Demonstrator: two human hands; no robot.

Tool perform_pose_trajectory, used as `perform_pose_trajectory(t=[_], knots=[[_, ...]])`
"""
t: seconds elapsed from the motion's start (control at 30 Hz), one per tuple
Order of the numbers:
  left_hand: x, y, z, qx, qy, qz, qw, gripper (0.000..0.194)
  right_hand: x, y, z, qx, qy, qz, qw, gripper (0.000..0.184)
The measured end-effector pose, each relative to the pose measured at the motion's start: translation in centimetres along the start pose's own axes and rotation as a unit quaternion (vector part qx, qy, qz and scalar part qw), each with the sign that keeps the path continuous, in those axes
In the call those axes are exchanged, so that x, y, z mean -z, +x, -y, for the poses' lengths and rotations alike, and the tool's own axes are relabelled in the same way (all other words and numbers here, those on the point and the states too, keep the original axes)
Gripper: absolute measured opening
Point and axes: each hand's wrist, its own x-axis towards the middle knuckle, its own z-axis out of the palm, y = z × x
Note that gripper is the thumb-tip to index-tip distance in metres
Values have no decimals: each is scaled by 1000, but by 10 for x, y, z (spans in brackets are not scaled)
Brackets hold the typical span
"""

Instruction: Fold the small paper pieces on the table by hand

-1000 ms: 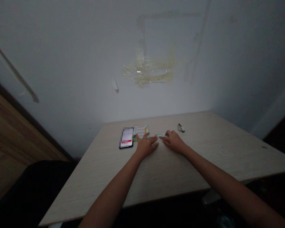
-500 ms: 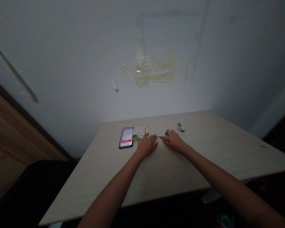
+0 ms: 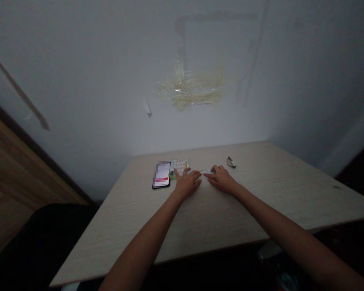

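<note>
My left hand (image 3: 186, 186) lies low over the table with its fingers spread, some of them resting at the lower edge of a colourful printed sheet (image 3: 181, 163). Its index fingertip reaches a narrow whitish strip of paper with a greenish edge (image 3: 204, 172), which lies between my two hands. On the right, my right hand (image 3: 221, 179) has curled fingers and thumb closed about that strip's right end. Most of the strip is small, and the fingers cover part of it. Left of the sheet lies a phone (image 3: 161, 175) with its screen lit and partly blurred.
A small crumpled wrapper (image 3: 231, 162) sits beyond my right hand on the pale wooden table (image 3: 133, 210). Behind the table rises a wall (image 3: 109, 81) with yellowed tape (image 3: 197, 91) stuck to it. A dark object (image 3: 45, 230) stands at the table's left side.
Hardly anything differs. The view has shifted very slightly, and both hands stay in nearly the same place around the paper strip.
</note>
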Motion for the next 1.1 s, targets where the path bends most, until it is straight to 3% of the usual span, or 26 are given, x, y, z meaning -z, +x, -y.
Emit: perform_pose_trajectory(t=[0.47,0.83,1.1], knots=[[3,-7,-6,5,32,-65,997,30,-4,-2,-3,-10,20,-18,1000,40],[1,-6,-7,30,59,-56,996,33,-5,0,-4,-4,19,-16,1000,38],[6,-4,-6,12,94,-62,994,34,-8,2,-4,5,14,-17,1000,38]])
